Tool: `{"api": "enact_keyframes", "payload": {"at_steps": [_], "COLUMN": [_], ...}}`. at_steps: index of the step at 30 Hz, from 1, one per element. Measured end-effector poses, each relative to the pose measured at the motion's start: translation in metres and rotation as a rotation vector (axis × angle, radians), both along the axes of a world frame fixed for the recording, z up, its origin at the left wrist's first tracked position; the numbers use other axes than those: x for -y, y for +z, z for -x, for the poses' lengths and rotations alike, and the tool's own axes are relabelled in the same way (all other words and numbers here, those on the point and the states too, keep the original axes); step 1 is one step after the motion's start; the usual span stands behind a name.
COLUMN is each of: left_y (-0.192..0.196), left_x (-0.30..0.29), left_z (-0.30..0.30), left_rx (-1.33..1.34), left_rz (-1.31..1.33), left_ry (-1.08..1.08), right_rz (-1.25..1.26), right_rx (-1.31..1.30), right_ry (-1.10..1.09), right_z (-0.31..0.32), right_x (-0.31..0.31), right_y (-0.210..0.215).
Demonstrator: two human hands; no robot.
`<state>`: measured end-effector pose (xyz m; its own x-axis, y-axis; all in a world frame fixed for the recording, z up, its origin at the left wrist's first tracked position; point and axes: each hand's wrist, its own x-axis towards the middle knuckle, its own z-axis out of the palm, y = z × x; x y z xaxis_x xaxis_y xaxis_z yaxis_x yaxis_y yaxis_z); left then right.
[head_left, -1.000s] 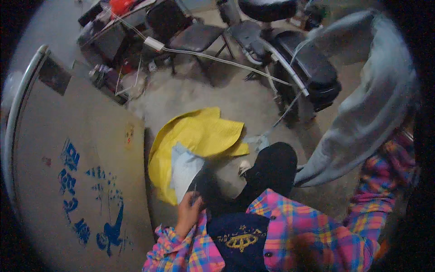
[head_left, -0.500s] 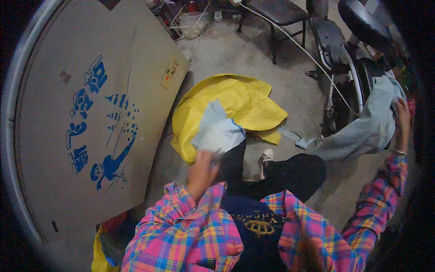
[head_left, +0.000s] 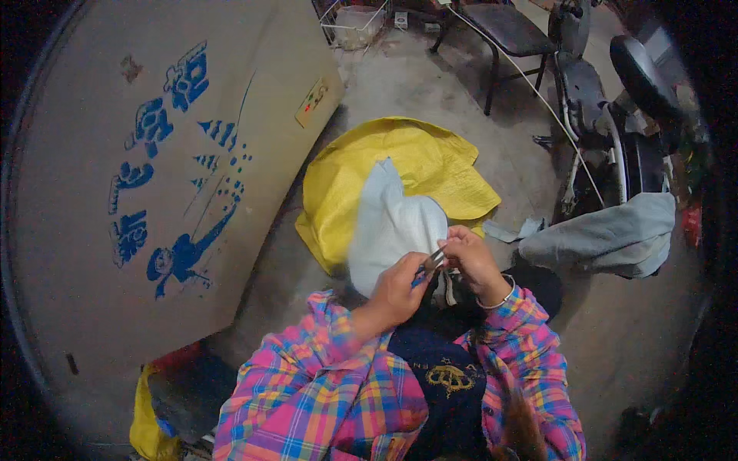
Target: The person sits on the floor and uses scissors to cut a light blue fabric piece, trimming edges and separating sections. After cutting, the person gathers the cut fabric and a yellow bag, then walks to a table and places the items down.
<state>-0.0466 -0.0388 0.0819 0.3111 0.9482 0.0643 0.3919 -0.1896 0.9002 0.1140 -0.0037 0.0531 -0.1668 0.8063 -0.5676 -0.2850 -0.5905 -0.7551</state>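
Observation:
My left hand is closed on a small, narrow metal tool that looks like thread snips, with a bit of blue beside its lower end. Fingertips of my right hand pinch together at its upper end, so the tool spans both hands. Finer detail there is too small to tell. Just beyond my hands a pale blue-white cloth drapes down over my lap, its far corner pointing up. Beneath and behind it a yellow woven sack spreads on the floor.
On the left stands a large beige cabinet with blue pictures. To the right, a grey-blue cloth hangs near a black-seated frame. A thin white cord runs past a dark chair. Something yellow lies at lower left.
My right hand has come from the grey-blue cloth at the far right to meet my left hand. That cloth has dropped lower. The pale cloth shows more fully, and my view has shifted slightly.

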Motion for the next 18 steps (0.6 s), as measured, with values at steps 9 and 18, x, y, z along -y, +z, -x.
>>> {"api": "enact_keyframes", "payload": {"at_steps": [9,18], "left_y": [-0.019,0.064], "left_x": [0.013,-0.013], "left_z": [0.021,0.038], "left_rx": [-0.340,0.382], "left_rz": [0.008,0.043], "left_ry": [-0.011,0.020], "right_rz": [-0.200,-0.747], "right_rx": [-0.271,-0.050], "right_ry": [-0.351,-0.638], "right_z": [-0.022,-0.061], "right_x": [0.013,0.052], "right_y": [0.045,0.144]}}
